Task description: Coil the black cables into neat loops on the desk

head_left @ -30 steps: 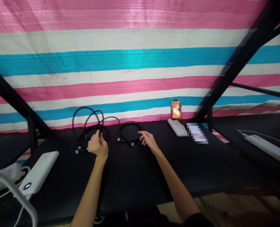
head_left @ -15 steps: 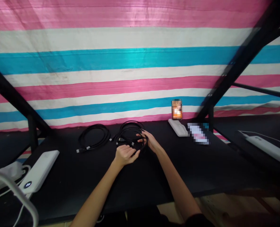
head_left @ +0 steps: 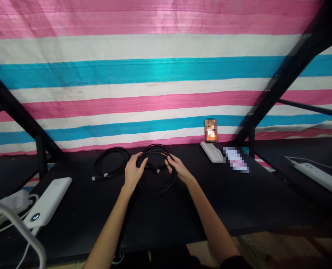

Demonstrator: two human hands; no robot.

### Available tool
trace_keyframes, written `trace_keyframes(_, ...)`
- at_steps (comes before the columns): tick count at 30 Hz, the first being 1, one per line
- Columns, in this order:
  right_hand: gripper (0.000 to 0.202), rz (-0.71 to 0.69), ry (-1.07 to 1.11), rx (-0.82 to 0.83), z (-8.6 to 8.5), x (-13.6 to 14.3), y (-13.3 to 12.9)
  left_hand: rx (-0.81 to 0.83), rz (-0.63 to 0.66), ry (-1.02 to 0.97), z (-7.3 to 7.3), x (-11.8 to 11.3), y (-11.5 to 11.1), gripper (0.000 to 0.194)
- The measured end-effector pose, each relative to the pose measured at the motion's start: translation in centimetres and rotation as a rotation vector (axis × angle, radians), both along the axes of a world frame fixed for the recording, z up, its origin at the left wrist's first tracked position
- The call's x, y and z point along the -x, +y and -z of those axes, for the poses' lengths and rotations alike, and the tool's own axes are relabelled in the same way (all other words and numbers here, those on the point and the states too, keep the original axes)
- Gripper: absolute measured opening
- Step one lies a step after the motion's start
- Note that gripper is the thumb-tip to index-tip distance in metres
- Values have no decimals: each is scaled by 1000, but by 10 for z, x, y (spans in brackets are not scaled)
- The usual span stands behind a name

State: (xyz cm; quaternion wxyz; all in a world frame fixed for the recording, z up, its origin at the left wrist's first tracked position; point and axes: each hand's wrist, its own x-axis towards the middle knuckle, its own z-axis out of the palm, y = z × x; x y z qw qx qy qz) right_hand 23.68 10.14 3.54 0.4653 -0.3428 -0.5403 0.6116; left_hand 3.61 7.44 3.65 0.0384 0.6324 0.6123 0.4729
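Between my two hands a black cable [head_left: 174, 182] is looped into a round coil above the black table [head_left: 166, 216]. Its left side is gripped by my left hand [head_left: 134, 170], thumb against fingers. On the right side, my right hand [head_left: 178, 168] has its fingers wrapped round the loops. Behind this coil another black cable coil [head_left: 154, 145] lies partly hidden, and a light-coloured plug [head_left: 157, 171] shows inside the loops. To the left of my hands rests a separate black cable coil [head_left: 111, 149] with a plug [head_left: 95, 178] at its near end.
A white power bank [head_left: 52, 200] and white charger [head_left: 17, 201] with cables are at the left. A phone [head_left: 211, 130], pale stand [head_left: 213, 153] and blurred packet [head_left: 235, 158] sit back right. Another white device [head_left: 321, 179] lies far right. Black metal beams [head_left: 278, 82] slant up at both sides.
My left hand has moved left and back, from the near edge of the coil to its left side. The held loops now look rounder and more spread. My right hand has barely moved.
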Motion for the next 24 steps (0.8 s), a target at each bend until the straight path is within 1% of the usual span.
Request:
trace_keyframes(2, 41, -27, 39, 25, -3, 0, -2, 110, 37, -58, 6, 0, 2, 34)
trace_keyframes(3, 41, -39, 59, 40, -5, 0, -3, 130, 44, -81, 8, 0, 2, 33)
trace_keyframes(5, 38, -43, 95, 90, -5, 0, -3, 110, 65, -119, 13, 0, 3, 31)
trace_keyframes(7, 39, -27, 129, 177, -4, 0, -1, 68, 105, -149, 15, 1, 3, 30)
trace_keyframes(9, 41, -10, 162, 254, -1, -1, 3, 36, 140, -153, 14, 1, 3, 30)
trace_keyframes(12, 36, 34, 183, 302, 4, -4, 7, 20, 167, -91, 10, 3, 1, 30)
trace_keyframes(15, 34, 106, 143, 282, 6, -6, 8, 22, 122, -5, 5, 5, -2, 30)
trace_keyframes(18, 34, 130, 83, 182, 5, -6, 7, -35, 25, -7, 4, 8, -2, 28)
trace_keyframes(20, 36, 121, 73, 136, 3, -6, 6, -63, -18, -88, 5, 11, 0, 27)
trace_keyframes(24, 34, 93, 105, 114, 1, -6, 5, -91, -23, -316, 9, 17, 4, 29)
